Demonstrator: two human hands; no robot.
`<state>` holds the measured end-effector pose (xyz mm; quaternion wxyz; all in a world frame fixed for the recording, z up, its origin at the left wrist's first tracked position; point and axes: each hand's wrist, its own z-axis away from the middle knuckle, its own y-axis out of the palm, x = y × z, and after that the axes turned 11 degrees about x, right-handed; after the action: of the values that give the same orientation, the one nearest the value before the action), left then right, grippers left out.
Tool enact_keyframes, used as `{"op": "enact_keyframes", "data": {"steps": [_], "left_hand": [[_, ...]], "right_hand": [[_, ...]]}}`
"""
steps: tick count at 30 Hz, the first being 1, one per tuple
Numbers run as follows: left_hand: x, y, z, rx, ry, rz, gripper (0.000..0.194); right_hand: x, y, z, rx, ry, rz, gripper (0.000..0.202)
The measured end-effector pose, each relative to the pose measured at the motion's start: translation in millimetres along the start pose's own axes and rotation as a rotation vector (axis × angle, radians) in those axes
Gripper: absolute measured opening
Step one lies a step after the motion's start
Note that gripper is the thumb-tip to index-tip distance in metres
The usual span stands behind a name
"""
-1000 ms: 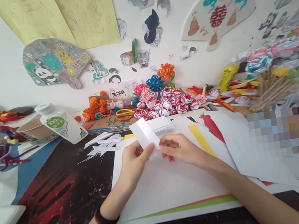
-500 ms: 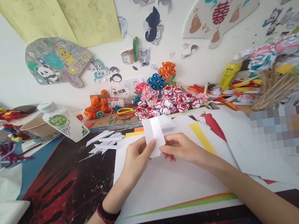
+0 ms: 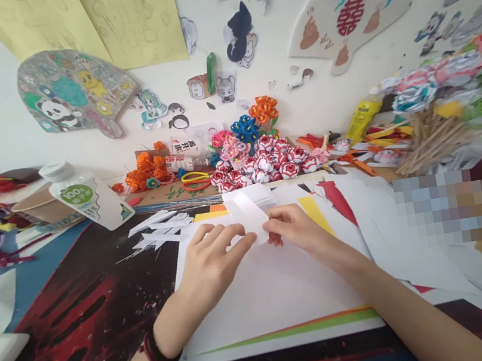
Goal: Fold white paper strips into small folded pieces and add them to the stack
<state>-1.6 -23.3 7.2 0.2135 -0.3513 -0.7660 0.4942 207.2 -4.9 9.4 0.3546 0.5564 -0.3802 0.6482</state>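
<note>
A small folded piece of white paper [image 3: 248,212] is held up over a pile of large white sheets [image 3: 285,294]. My right hand [image 3: 292,228] pinches its lower right edge between thumb and fingers. On the other side my left hand [image 3: 219,259], back facing up, has thumb and index finger closing at the lower edge of the paper. A dark band [image 3: 155,347] circles the left wrist. Just behind the held paper lies a stack of small white paper pieces [image 3: 264,195], partly covered by it. Thin white paper strips [image 3: 161,225] are scattered left of the sheets.
Red-and-white paper flowers [image 3: 266,164] line the back, with yellow-handled scissors or pliers [image 3: 196,181] beside them. A white bottle [image 3: 89,197] leans at the left. Loose white sheets [image 3: 413,239] spread to the right, near bundled flowers on sticks [image 3: 428,134].
My left hand has turned over, its back now upward, and its fingers have shifted to the paper's lower edge. The paper has tilted. The view has moved slightly to the right.
</note>
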Motion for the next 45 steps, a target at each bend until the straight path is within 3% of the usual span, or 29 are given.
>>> {"op": "enact_keyframes", "data": {"steps": [7,12,15,20,24,26,30,32,45], "left_hand": [[0.6,-6.8,-2.4,0.01,0.017,-0.069,0.035],[-6.4,-9.2,-8.4,-0.125,-0.143,0.086,0.008],[-11.0,-10.4,-10.7,-0.154,-0.251,0.188,0.004],[-14.7,-7.3,-11.6,-0.213,-0.318,0.242,0.01],[-16.3,-1.6,-11.2,-0.267,-0.419,0.367,0.031],[-17.4,0.8,-11.5,-0.248,-0.486,0.475,0.036],[-19.4,3.1,-13.0,-0.101,-0.538,0.664,0.014],[-20.3,3.5,-13.7,-0.066,-0.552,0.72,0.019],[-25.5,5.2,-14.5,-0.158,-0.647,0.845,0.018]], "right_hand": [[-0.4,1.1,3.7,0.027,-0.097,0.149,0.023],[0.4,2.8,5.7,0.038,-0.162,0.068,0.027],[1.3,4.3,6.3,0.035,-0.187,0.012,0.025],[3.3,5.7,7.3,0.029,-0.197,-0.047,0.024],[2.0,6.9,6.9,0.043,-0.192,-0.087,0.02],[0.6,7.5,6.2,0.047,-0.185,-0.11,0.022],[-1.6,8.6,4.9,0.044,-0.172,-0.156,0.026],[-2.3,9.1,4.4,0.043,-0.164,-0.178,0.028],[-7.0,16.6,1.3,0.056,-0.093,-0.2,0.031]]}}
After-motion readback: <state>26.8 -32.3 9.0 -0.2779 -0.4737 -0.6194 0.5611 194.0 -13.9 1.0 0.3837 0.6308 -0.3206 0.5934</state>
